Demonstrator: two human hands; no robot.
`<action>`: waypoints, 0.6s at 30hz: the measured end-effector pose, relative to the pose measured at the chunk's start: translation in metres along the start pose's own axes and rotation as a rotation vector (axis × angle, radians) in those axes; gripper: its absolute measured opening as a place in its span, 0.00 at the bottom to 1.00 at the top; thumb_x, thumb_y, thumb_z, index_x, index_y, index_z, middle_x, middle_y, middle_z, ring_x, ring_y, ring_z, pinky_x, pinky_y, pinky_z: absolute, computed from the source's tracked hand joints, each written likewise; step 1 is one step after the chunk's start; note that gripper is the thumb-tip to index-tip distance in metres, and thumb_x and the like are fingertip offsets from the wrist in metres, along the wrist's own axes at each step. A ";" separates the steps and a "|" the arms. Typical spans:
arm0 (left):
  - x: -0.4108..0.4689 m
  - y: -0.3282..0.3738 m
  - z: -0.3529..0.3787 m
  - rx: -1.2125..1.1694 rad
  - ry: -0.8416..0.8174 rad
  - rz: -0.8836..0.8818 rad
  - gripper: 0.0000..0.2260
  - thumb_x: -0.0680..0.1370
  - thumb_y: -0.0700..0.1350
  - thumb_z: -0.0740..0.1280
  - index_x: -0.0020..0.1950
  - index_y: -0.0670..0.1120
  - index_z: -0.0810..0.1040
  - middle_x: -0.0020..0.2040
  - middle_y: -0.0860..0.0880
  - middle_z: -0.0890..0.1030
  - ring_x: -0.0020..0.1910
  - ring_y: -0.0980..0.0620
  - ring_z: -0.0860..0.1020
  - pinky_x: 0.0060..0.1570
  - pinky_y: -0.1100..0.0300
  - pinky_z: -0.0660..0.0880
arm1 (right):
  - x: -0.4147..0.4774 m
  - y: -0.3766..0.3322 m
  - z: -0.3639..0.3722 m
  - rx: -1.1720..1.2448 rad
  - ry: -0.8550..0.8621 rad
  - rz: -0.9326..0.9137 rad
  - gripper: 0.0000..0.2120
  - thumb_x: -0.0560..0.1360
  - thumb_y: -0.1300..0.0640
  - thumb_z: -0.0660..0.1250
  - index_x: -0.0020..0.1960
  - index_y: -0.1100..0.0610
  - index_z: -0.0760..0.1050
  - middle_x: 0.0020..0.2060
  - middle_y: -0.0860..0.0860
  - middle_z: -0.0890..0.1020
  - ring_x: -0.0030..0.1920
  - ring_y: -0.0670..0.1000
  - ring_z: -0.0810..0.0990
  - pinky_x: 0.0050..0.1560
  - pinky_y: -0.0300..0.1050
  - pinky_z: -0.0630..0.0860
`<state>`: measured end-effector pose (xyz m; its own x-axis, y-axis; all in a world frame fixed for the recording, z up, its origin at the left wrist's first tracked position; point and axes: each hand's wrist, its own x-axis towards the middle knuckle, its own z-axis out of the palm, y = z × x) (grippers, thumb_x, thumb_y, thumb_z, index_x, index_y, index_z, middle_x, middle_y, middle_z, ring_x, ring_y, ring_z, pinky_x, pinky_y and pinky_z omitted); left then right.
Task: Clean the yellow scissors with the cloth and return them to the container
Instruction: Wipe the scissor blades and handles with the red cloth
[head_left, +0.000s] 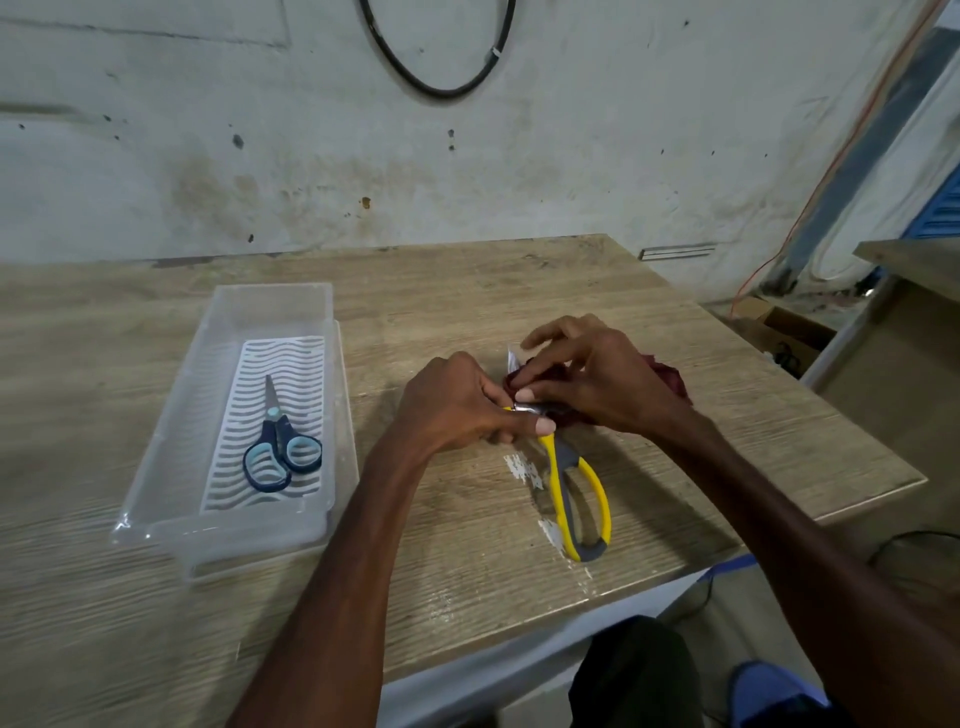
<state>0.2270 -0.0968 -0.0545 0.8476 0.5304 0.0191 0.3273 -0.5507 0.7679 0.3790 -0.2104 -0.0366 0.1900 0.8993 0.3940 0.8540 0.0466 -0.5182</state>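
The yellow scissors with grey-lined handles lie on the wooden table, handles toward me. My left hand grips them near the pivot, thumb on top. My right hand holds a dark red cloth wrapped over the blades, which are mostly hidden; a bit of blade tip shows above my fingers. The clear plastic container sits at the left with a white slotted liner.
Blue scissors lie inside the container. The table's right edge runs close to my right arm. A cardboard box and cables are on the floor at right. A stained wall stands behind the table.
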 end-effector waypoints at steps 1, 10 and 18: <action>0.000 0.000 -0.001 -0.010 0.007 -0.003 0.19 0.60 0.66 0.77 0.34 0.51 0.87 0.29 0.53 0.84 0.31 0.58 0.81 0.40 0.57 0.78 | -0.001 0.000 0.000 0.025 0.016 0.007 0.08 0.65 0.55 0.78 0.44 0.50 0.85 0.44 0.47 0.84 0.48 0.41 0.79 0.48 0.36 0.73; 0.001 0.003 0.002 0.062 0.052 -0.024 0.19 0.58 0.67 0.77 0.31 0.51 0.86 0.28 0.54 0.83 0.32 0.55 0.83 0.44 0.53 0.82 | -0.004 -0.001 0.007 -0.072 -0.017 -0.026 0.04 0.68 0.55 0.75 0.43 0.50 0.85 0.37 0.46 0.83 0.43 0.48 0.77 0.45 0.47 0.73; 0.000 0.001 -0.001 0.084 0.053 -0.070 0.22 0.58 0.68 0.77 0.34 0.50 0.87 0.29 0.55 0.83 0.33 0.58 0.83 0.45 0.53 0.82 | 0.001 -0.004 0.018 -0.072 -0.027 0.005 0.06 0.69 0.54 0.75 0.46 0.50 0.85 0.38 0.43 0.82 0.44 0.46 0.74 0.44 0.41 0.70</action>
<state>0.2270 -0.0967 -0.0536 0.7988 0.6016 0.0032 0.4203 -0.5620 0.7124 0.3674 -0.2019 -0.0475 0.1822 0.9109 0.3701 0.8857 0.0115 -0.4642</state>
